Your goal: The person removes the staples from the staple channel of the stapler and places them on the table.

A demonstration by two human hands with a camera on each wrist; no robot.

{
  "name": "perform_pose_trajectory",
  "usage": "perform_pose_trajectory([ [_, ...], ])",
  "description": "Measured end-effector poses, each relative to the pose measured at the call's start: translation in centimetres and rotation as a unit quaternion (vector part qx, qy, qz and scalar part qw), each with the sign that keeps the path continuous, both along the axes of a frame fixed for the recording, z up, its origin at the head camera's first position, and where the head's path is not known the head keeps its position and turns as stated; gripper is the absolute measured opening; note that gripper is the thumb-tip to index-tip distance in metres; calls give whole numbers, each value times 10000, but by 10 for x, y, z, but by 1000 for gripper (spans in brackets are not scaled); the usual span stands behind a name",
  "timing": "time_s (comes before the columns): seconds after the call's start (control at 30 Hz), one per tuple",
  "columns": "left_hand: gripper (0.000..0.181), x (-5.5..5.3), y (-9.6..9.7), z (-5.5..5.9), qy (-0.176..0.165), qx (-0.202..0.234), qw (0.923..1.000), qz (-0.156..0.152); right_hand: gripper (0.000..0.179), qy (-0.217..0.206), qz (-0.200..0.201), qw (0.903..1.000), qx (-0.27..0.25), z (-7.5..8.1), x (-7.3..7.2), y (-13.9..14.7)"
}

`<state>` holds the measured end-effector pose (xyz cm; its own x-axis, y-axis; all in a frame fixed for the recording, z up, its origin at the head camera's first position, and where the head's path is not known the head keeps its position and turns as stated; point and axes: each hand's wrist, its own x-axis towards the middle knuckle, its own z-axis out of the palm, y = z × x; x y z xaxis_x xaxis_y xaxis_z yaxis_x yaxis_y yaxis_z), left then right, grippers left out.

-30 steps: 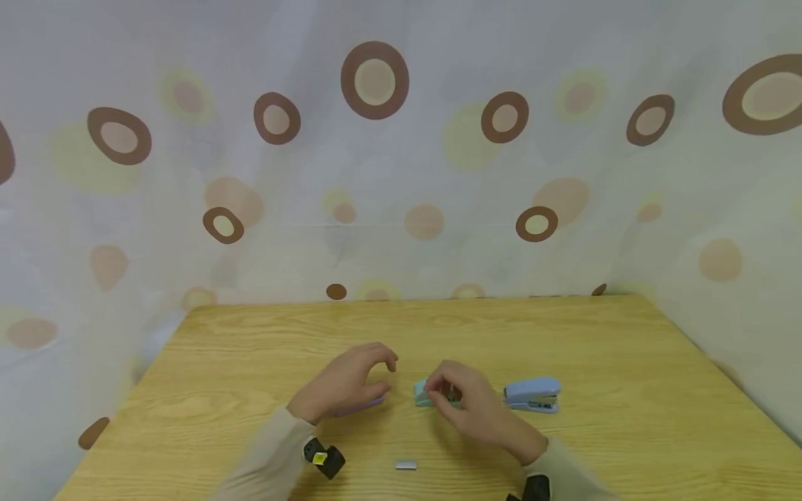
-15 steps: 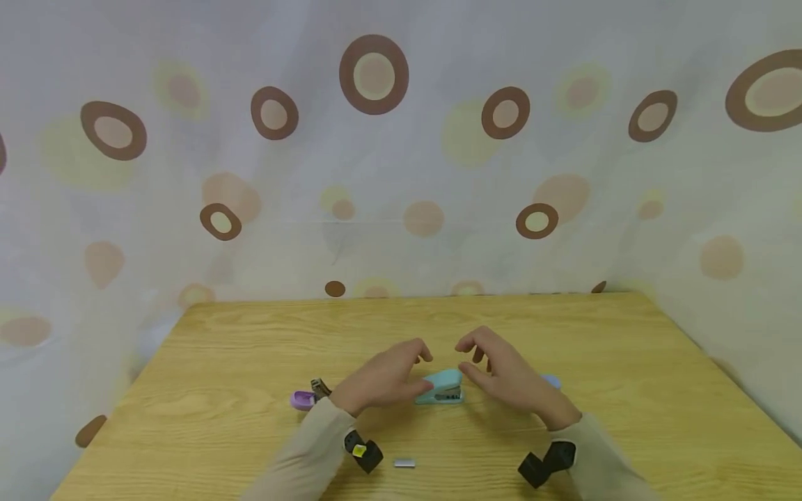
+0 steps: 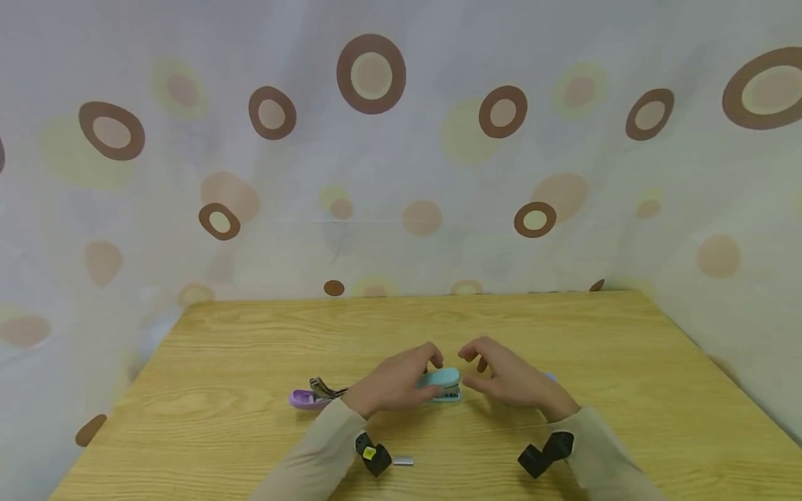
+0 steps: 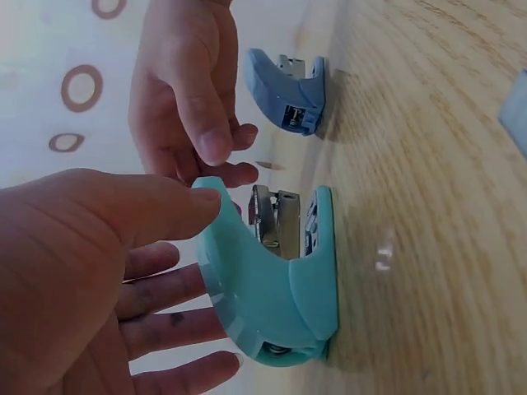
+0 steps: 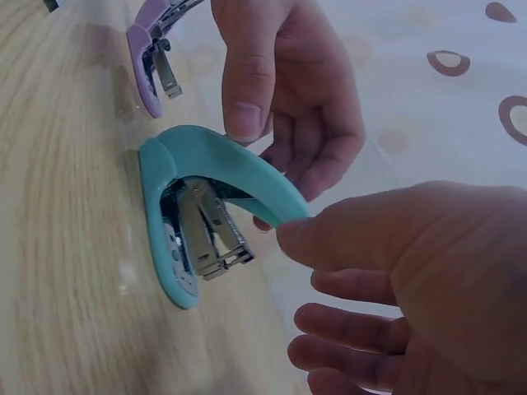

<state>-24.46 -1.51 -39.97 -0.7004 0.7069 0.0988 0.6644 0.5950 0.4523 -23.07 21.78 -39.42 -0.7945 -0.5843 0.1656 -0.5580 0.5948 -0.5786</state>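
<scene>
A small teal stapler (image 3: pixel 446 377) stands on the table between the two hands, its top arm raised clear of the base in both wrist views. My left hand (image 3: pixel 396 381) is around its left end, thumb on the near side and fingers beyond, loosely bent. In the left wrist view that thumb overlaps the upper edge of the stapler (image 4: pixel 263 288); contact cannot be told. My right hand (image 3: pixel 514 381) hovers by the other end with relaxed fingers. A gap shows there in the head view, though the right thumb overlaps the tip of the stapler (image 5: pixel 247 173) in the right wrist view.
A purple stapler (image 3: pixel 303 399) lies left, its metal part swung up, partly behind the left forearm. A blue stapler (image 4: pixel 284 95) stands to the right, mostly hidden by the right hand in the head view. A short silvery strip (image 3: pixel 403 460) lies near the front.
My left hand has moved right from the purple stapler to the teal one, uncovering the purple one. My right hand has shifted right from in front of the teal stapler, its thumb and fingers spreading apart.
</scene>
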Motion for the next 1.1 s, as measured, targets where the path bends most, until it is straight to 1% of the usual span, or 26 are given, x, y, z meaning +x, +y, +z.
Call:
perform_pose_trajectory([
  [0.13, 27, -1, 3, -5, 417, -7, 9991, -107, 31, -139, 9, 9999, 40, -6, -2, -2],
  [0.23, 23, -1, 4, -7, 639, -2, 9979, -136, 26, -175, -107, 9996, 193, -15, -4, -5],
  [0.33, 24, 1, 5, -8, 700, -8, 9975, -121, 23, -162, -228, 9992, 300, -22, -5, -7],
  [0.47, 25, 1, 6, -10, 753, -47, 9971, -89, 19, -45, -409, 9985, 365, -25, -4, -10],
  [0.63, 25, 4, 6, -11, 934, -46, 9955, -158, 4, 206, -466, 9978, 421, -29, -2, -14],
  [0.73, 25, 5, 7, -12, 1011, -61, 9946, -213, 7, 342, -480, 9972, 460, -30, -1, -14],
  [0.83, 25, 6, 7, -13, 1053, -80, 9942, -186, 10, 374, -472, 9971, 464, -30, 0, -14],
  [0.93, 25, 7, 8, -12, 1098, -70, 9938, -154, 9, 376, -436, 9971, 497, -29, 0, -14],
  [1.03, 25, 7, 8, -12, 1140, -45, 9934, -134, 5, 375, -457, 9967, 555, -28, 0, -15],
  [1.1, 26, 7, 8, -11, 1141, -51, 9934, -117, 6, 395, -521, 9961, 590, -28, 0, -17],
])
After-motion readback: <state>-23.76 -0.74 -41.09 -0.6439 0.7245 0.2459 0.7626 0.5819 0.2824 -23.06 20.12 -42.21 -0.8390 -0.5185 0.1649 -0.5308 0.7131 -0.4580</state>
